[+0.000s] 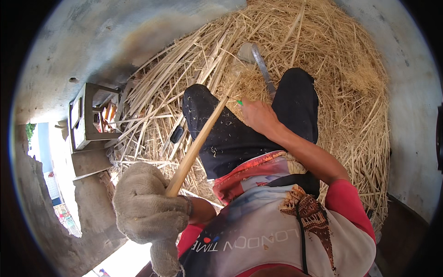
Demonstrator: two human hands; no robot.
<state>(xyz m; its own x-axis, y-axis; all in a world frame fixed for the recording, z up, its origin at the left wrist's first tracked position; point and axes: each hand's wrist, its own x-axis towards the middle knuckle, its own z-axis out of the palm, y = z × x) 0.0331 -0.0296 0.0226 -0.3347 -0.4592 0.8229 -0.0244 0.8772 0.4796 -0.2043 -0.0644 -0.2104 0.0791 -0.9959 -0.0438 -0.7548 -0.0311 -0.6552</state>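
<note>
Head view | pale strip [199, 145] slants over left leg [218, 134]; likely light, stiff, splintery, best gripped at thick near end | gloved left hand [148, 201] closed there; right hand [260, 115] curled round small green tool [239, 102]

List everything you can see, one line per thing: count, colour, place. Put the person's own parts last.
wooden strip: 1, pale tan, slanting from lower left to centre
green-ended tool: 1, green end showing, rest mostly hidden, at the right hand
metal blade: 1, silver-grey, near the knees
flat block: 1, grey, beside the blade
straw and strips: too many to count, pale yellow, across the floor
oblong object: 1, black, left of the knees
open stand: 1, grey-brown, far left
walls: grey, around the edges
trousers: 1 pair, black, centre
shirt: 1, multicoloured, bottom
left hand: 1, grey-beige glove, lower left, gripping the strip
right hand: 1, bare, centre
</note>
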